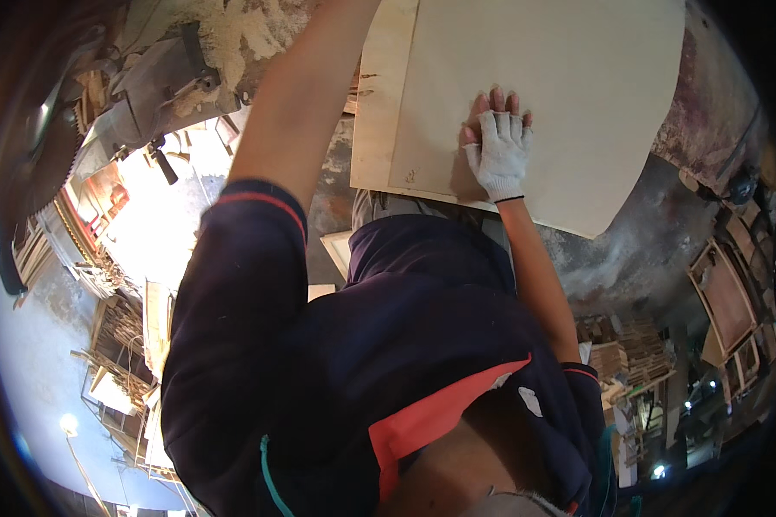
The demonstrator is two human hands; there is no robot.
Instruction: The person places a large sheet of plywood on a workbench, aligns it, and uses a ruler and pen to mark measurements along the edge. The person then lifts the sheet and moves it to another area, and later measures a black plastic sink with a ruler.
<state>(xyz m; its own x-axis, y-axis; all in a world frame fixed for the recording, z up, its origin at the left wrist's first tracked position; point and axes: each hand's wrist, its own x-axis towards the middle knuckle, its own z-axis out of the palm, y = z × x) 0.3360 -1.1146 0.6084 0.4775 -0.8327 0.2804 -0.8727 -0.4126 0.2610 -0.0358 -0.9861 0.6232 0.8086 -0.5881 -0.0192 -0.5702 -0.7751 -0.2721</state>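
Note:
My right hand (502, 155), in a white knitted glove with bare fingertips, lies flat on a large pale board (578, 103), fingers stretched out and pointing away from me. Nothing is held in it. Along the left side, a second, yellowish wooden sheet (376, 112) shows from under that board, its left edge chipped. My left arm (297, 112) reaches forward past the sheets' left side and leaves the picture at the top, so the left hand is out of sight. Both sheets lie just in front of my body.
A toothed circular saw blade (59, 159) stands at the far left, near a dusty metal machine part (159, 73). Stacked wood strips (121, 323) lie at the lower left, more wood pieces (634, 353) at the lower right. Wooden frames (724, 297) lean at the right.

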